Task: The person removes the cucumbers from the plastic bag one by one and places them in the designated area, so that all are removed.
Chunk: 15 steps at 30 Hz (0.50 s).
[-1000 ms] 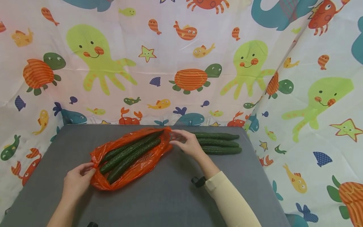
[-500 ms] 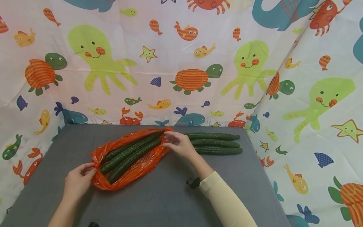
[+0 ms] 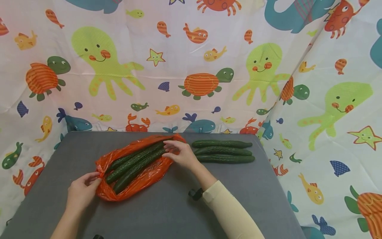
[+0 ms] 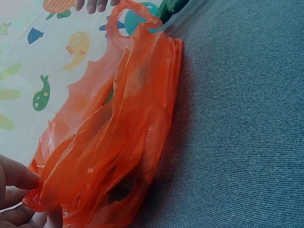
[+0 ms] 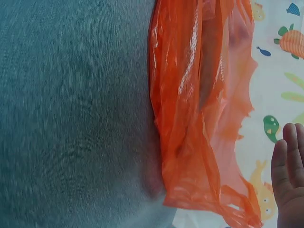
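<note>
- Head view: the orange bag (image 3: 153, 175) lies on the grey table (image 3: 173, 212), opening upward, with three cucumbers (image 3: 133, 165) lengthwise inside it.
- Three more cucumbers (image 3: 225, 151) lie side by side on the table, just right of the bag.
- Left hand (image 3: 80, 191), at the bag's near left end: thumb and fingers pinch the plastic edge — the left wrist view shows the film caught between them.
- Right hand (image 3: 181, 155), over the bag's far right end: fingers loosely bent, grasping nothing; whether they touch the cucumbers in the bag, I cannot tell.
- The step in hand looks like reaching into the bag with its edge held. The left pinch needs to be firm, since thin plastic would likely slide along with any pull.
- The right fingers would best go round one cucumber inside the bag's rim — clear of the film, which could snag — and move it along its length.
</note>
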### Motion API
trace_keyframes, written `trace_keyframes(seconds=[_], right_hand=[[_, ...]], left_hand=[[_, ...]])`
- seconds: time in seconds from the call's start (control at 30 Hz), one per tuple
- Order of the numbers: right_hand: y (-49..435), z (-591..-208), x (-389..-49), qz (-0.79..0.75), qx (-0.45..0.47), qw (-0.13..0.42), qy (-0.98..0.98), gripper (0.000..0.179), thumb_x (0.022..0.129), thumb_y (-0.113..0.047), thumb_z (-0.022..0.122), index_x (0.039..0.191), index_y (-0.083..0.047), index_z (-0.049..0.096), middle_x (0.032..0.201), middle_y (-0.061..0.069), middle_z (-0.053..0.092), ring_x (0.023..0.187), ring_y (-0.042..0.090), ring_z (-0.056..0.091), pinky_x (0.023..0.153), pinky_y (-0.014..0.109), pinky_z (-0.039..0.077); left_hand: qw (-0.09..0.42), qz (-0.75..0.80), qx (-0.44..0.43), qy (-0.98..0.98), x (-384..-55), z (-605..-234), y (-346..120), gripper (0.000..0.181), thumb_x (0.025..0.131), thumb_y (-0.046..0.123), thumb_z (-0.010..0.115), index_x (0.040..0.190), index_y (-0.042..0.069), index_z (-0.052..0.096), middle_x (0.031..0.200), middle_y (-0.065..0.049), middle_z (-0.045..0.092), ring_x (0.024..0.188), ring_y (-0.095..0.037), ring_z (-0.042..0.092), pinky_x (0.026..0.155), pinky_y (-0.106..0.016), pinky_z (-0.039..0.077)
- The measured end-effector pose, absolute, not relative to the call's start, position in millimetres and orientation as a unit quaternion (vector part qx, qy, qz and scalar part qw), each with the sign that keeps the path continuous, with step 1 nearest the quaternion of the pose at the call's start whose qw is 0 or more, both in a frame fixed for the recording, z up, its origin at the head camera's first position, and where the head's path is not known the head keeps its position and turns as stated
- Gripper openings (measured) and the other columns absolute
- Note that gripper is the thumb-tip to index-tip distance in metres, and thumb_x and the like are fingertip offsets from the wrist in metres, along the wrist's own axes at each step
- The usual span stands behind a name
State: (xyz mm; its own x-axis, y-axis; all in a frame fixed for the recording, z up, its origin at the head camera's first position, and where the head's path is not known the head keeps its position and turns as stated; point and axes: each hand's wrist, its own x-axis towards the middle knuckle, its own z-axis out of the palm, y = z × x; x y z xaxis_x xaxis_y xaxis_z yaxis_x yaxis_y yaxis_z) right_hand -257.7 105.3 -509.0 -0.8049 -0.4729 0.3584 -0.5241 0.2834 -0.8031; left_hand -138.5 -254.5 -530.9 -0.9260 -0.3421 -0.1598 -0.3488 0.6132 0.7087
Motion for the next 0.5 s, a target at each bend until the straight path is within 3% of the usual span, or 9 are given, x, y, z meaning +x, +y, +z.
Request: trace_keyframes(seconds=[0.33, 0.5], right_hand=[[84.9, -513.6, -258.1, 0.493, 0.298, 0.001, -0.817, 0.046, 0.089, -0.015, 0.078, 0.133, -0.013, 0.065, 0.114, 0.005, 0.074, 0.102, 0.021, 0.07, 0.087, 0.037, 0.057], [74.9, -517.6, -259.6, 0.507, 0.298, -0.022, -0.808, 0.045, 0.088, -0.014, 0.078, 0.132, -0.014, 0.067, 0.116, 0.007, 0.073, 0.106, 0.026, 0.069, 0.09, 0.045, 0.056]], left_hand=[[0.007, 0.399, -0.195, 0.896, -137.0, -530.5, -254.6, 0.037, 0.099, 0.029, 0.061, 0.125, 0.003, 0.067, 0.116, -0.021, 0.072, 0.107, -0.037, 0.066, 0.064, -0.023, 0.047], [0.008, 0.396, -0.195, 0.897, -136.6, -532.1, -255.9, 0.037, 0.099, 0.029, 0.061, 0.125, 0.003, 0.067, 0.116, -0.021, 0.072, 0.106, -0.037, 0.066, 0.067, -0.028, 0.05]])
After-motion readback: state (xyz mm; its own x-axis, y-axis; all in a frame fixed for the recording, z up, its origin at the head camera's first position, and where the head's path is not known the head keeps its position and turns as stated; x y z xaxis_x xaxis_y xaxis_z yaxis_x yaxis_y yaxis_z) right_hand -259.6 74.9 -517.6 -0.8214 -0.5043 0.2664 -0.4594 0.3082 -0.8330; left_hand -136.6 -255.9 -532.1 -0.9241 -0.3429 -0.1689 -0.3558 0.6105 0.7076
